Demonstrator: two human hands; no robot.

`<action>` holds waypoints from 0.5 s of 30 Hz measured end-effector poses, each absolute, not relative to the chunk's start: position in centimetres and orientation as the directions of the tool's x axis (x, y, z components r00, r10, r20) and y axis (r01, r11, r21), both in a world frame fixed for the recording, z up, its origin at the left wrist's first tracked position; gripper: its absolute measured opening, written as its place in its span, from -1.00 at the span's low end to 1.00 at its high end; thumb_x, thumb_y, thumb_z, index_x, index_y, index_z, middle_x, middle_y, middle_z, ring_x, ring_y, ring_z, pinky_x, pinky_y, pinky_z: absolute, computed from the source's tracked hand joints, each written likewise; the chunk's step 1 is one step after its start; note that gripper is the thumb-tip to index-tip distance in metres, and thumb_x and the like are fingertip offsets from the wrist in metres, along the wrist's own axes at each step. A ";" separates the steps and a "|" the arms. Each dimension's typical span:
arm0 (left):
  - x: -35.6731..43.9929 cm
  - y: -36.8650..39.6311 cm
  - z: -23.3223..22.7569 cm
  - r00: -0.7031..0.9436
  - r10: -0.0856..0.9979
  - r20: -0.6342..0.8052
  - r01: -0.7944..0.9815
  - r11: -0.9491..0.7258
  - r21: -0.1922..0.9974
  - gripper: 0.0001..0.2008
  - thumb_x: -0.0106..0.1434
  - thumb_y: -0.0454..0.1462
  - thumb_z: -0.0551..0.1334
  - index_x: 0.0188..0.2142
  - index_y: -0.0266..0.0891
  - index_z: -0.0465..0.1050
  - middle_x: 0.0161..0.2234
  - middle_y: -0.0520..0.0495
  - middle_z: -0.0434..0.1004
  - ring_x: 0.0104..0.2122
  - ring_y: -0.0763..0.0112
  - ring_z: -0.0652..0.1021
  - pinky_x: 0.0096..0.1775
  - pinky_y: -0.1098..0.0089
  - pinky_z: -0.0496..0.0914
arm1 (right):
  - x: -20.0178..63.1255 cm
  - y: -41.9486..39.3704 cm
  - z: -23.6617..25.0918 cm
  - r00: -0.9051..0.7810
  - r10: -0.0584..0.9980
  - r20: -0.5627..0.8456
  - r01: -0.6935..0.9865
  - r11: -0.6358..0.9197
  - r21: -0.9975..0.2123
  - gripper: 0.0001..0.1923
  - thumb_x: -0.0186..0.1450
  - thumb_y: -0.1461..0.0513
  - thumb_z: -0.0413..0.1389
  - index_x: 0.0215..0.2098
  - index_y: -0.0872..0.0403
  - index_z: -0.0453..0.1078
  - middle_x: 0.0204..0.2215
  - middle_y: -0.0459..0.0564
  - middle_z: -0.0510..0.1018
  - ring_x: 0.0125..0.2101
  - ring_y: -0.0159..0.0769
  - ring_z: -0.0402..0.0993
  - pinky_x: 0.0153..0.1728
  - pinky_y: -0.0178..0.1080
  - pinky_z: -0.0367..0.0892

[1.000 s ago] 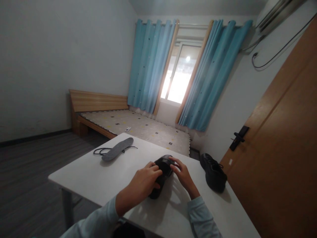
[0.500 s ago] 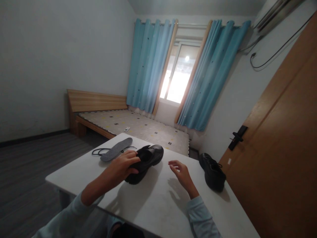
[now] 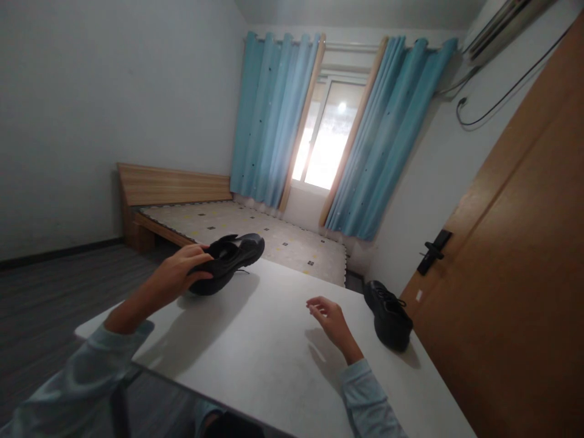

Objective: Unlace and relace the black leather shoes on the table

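Observation:
My left hand (image 3: 185, 267) is closed around the heel end of a black shoe (image 3: 244, 252), lifted above the left part of the white table (image 3: 269, 340). The shoe's opening faces up, its tongue flap stands out, and no lace runs across it. A bit of black lace (image 3: 243, 271) shows just beyond the shoe. My right hand (image 3: 332, 322) hovers over the table's middle, fingers loosely bent and apart from the thumb, holding nothing. To its right, a second black shoe (image 3: 390, 316), laced, rests on the tabletop.
A bed (image 3: 274, 243) with a patterned grey mattress stands beyond the table, below a window with blue curtains (image 3: 274, 121). On the right, a wooden door (image 3: 511, 255) with a black handle (image 3: 434, 252) borders the table.
My left hand has raised the shoe and carried it left. It now covers the grey insole and most of the lace seen earlier. My right hand has barely moved.

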State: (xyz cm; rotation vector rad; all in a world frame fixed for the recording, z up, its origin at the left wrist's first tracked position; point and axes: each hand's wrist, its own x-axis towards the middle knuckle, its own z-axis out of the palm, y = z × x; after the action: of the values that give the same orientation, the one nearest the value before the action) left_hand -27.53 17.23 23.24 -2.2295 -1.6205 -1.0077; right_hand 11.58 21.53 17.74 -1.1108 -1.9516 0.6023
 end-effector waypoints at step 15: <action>-30.8 19.2 18.9 0.025 0.819 0.573 0.944 -0.208 0.255 -0.44 0.18 0.14 -0.08 -0.22 -0.25 0.40 0.03 -0.20 0.35 -0.02 0.23 0.37 0.01 0.25 0.26 | 11.6 21.5 17.8 -0.310 0.863 0.398 0.504 0.504 -0.702 -0.80 0.21 0.17 0.07 -0.33 0.11 0.48 -0.40 0.03 0.59 -0.41 -0.28 0.51 -0.37 -0.26 0.39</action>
State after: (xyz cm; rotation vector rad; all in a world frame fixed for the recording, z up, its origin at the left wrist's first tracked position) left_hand -30.84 19.16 18.90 -2.0979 -1.8390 -0.9399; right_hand 11.55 21.50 17.77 -1.1211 -1.9725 0.5894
